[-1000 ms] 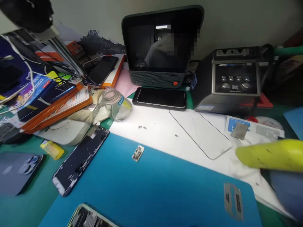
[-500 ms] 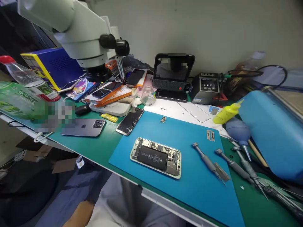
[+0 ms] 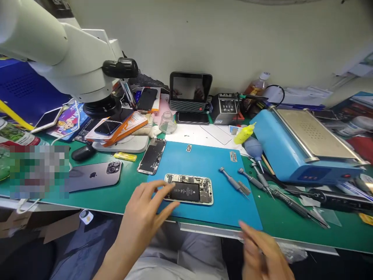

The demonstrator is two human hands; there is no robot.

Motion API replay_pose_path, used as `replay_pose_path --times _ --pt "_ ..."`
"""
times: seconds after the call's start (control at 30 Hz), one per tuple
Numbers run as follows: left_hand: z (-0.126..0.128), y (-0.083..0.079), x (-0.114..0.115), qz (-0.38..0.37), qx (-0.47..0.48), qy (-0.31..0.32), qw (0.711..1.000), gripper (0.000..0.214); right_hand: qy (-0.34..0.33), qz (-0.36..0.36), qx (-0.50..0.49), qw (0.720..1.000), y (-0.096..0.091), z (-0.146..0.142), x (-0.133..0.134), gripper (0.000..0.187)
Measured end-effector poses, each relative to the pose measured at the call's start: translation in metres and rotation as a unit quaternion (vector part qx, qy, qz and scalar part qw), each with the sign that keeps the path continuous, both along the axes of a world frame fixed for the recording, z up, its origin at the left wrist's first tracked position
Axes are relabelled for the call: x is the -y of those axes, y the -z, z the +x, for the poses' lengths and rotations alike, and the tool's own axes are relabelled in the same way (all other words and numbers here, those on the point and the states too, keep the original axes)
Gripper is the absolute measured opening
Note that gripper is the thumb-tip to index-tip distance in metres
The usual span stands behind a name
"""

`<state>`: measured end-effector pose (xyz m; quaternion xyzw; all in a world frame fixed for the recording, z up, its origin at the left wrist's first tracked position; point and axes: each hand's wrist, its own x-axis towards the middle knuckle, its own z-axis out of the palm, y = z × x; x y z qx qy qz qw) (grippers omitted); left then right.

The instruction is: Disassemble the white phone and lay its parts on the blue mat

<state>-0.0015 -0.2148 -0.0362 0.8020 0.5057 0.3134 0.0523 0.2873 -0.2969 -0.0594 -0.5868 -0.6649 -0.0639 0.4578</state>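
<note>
An opened phone with its battery and boards showing lies on the blue mat. My left hand hovers just left of it, fingers spread, the fingertips close to the phone's left end, holding nothing. My right hand is below the table's front edge at the lower right, blurred by motion; its fingers look loosely apart. Two metal screwdrivers lie on the mat right of the phone. A detached phone screen lies at the mat's upper left corner.
A white microscope overhangs the left. A dark phone lies face down on the green table. At the back stand a small monitor and a soldering station. A blue heating plate fills the right, beside a yellow bottle and tweezers.
The view has pulled back and dropped from a close look at the table's back. Both my hands have come into view near the opened phone; before, neither showed.
</note>
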Motion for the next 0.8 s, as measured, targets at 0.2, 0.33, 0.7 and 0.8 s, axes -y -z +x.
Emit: replay_pose_path --times 0.2,0.33,0.7,0.8 --pt "0.012 0.012 -0.04 -0.046 -0.023 0.038 0.998 0.04 -0.069 -0.018 0.019 0.997 -0.015 -0.048 -0.072 0.032" --pt "0.008 0.013 -0.035 -0.078 -0.024 0.04 0.996 0.034 -0.037 -0.013 -0.004 0.999 -0.004 -0.052 -0.071 0.027" --pt "0.009 0.002 -0.038 -0.21 -0.002 0.031 0.977 0.025 -0.077 -0.065 0.027 0.995 -0.004 -0.054 -0.074 0.022" --pt "0.01 0.002 -0.042 -0.236 0.007 0.032 0.971 0.024 -0.066 -0.06 0.042 0.995 -0.003 -0.055 -0.074 0.023"
